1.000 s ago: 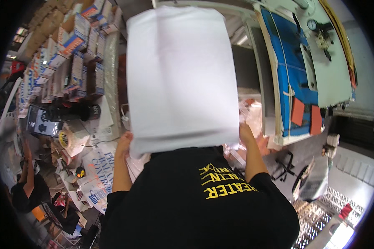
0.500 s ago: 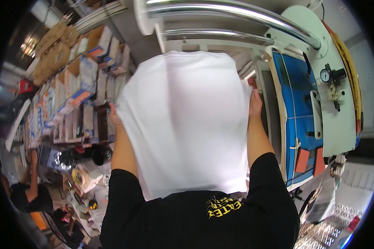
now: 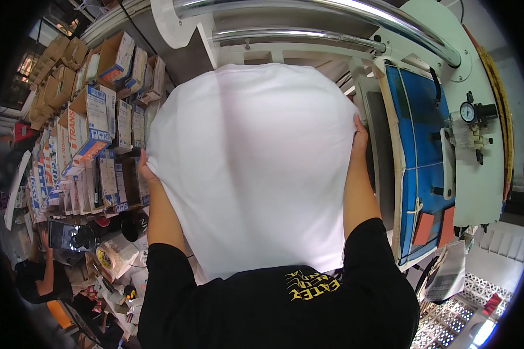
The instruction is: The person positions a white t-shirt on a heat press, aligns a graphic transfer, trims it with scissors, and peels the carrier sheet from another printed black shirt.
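A large white cloth (image 3: 262,168), possibly a T-shirt, stretches in front of me from my chest toward the machine frame. Its far edge is rounded and a faint darker band runs down its middle. At the left edge, my left hand (image 3: 147,166) is closed on the fabric. My right hand (image 3: 360,136) grips the opposite edge a little farther away, partly hidden by the cloth. Both arms are stretched forward, and the cloth is drawn wide between them. Whatever lies beneath it is hidden.
Beyond the cloth runs a white machine frame (image 3: 256,56) with metal rollers (image 3: 297,34). A blue panel (image 3: 422,151) and a pressure gauge (image 3: 467,111) stand at the right. Open cardboard boxes (image 3: 93,125) crowd the left, with a co-worker's arm (image 3: 46,270) below them.
My left hand has moved outward to the left, and the cloth is spread wider. My right hand has gone slightly farther forward. The view has shifted a little.
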A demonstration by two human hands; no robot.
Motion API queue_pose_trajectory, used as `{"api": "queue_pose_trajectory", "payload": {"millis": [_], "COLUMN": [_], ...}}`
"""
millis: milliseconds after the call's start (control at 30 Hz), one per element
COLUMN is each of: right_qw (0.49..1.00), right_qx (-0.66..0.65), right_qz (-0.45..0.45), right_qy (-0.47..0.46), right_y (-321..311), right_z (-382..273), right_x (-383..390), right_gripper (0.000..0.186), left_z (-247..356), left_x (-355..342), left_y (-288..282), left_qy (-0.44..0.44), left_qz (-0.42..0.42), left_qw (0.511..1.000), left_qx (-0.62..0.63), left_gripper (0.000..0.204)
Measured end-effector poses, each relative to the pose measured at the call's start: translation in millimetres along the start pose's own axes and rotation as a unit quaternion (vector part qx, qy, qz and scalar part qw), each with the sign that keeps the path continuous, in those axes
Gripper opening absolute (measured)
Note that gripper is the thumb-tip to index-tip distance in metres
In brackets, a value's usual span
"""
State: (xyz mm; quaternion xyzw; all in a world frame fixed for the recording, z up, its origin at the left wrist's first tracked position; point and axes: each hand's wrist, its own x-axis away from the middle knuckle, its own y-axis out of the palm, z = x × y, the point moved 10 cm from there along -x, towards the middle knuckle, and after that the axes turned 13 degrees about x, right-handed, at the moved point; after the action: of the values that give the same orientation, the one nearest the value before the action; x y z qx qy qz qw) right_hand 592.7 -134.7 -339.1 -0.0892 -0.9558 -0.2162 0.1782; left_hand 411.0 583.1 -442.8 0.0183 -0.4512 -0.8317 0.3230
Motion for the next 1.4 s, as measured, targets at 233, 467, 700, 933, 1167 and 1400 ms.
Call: {"api": "queue_pose_trajectory", "payload": {"millis": [233, 467, 700, 933, 1167, 1400], "right_qw": [0.995, 0.995, 0.987, 0.997, 0.995, 0.991], "right_qx": [0.03, -0.072, -0.047, -0.017, 0.056, 0.091], "right_qz": [0.092, 0.062, -0.15, -0.07, -0.022, 0.017], "right_qy": [0.036, -0.01, 0.037, 0.022, 0.082, 0.098], "right_y": [-10, -23, -7, 1, -42, -62], "right_z": [-6, 16, 2, -15, 16, 27], "right_x": [-16, 5, 39, 12, -13, -22], "right_gripper": [0.042, 0.049, 0.062, 0.057, 0.052, 0.051], "left_z": [3, -11, -12, 5, -20, -35], "left_x": [22, 43, 25, 36, 40, 49], "left_y": [47, 72, 28, 62, 77, 81], "left_qy": [-0.086, -0.097, -0.034, -0.031, -0.111, -0.134], "left_qz": [-0.051, 0.021, 0.07, 0.014, 0.061, 0.057], "left_qw": [0.995, 0.995, 0.996, 0.994, 0.99, 0.988], "left_qx": [0.013, 0.006, 0.043, 0.107, 0.067, 0.042], "left_gripper": [0.05, 0.051, 0.046, 0.045, 0.044, 0.047]}}
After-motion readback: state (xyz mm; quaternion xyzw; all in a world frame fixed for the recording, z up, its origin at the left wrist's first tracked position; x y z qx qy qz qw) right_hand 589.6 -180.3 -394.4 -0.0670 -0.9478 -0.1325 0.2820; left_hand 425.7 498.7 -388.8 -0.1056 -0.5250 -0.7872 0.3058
